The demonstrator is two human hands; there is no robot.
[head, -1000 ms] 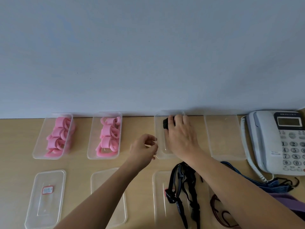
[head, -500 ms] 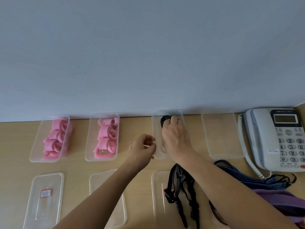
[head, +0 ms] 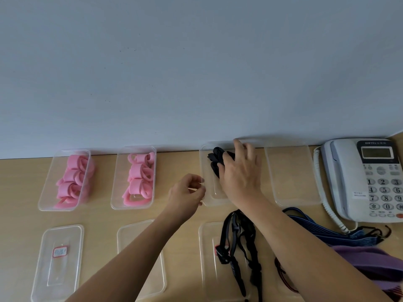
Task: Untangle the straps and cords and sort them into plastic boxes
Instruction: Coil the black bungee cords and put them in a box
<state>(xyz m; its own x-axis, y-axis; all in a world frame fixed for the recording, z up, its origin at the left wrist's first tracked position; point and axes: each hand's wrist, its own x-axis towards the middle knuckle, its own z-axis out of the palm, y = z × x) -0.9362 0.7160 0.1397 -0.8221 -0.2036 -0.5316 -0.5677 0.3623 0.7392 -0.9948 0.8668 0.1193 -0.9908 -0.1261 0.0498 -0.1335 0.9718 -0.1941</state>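
1. Pink rolled straps (head: 72, 179) fill two of the four clear boxes lined up against the wall: the left box (head: 44, 201) and the second box (head: 116, 188). The third box (head: 211, 195) and fourth box (head: 292, 177) stand further right.
2. One rolled black strap (head: 214, 158) lies at the far end of the third box. The right hand (head: 239, 177) is over it, fingers straight and loosely spread, thumb touching the strap.
3. The left hand (head: 185, 192) sits at that box's left rim with curled fingers, thumb and forefinger tips close together. Whether they pinch the rim cannot be told.
4. Three clear lids show in the nearer row: a labelled lid (head: 57, 264), a middle lid (head: 139, 247) and a right lid (head: 209, 236), which carries a black tangle (head: 237, 243).
5. Blue striped straps (head: 322, 232), a purple strap (head: 375, 264) and a dark red cord (head: 281, 273) lie beside the right forearm.
6. One grey telephone (head: 349, 182) stands at the far right.
7. Everything rests on a light wooden table (head: 98, 214) against a plain pale blue-grey wall (head: 196, 73).
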